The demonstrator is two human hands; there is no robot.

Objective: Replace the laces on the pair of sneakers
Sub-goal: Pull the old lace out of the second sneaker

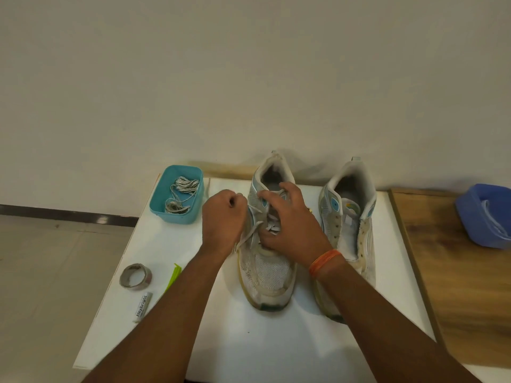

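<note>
Toward the board's far edge, the left sneaker points toe-first at the person, left hand fisted on its lace just beside the eyelets, right hand spread over the tongue, steadying.

White board with two sneakers, teal box, tape roll, green clip, white tube.

Your left sneaker: worn white mesh toe, scuffed rubber sole. Its lace: flat woven cloth. Teal tub, far left: smooth matt plastic. White board under your forearms: smooth, matt. Right surface: wood grain.
</note>
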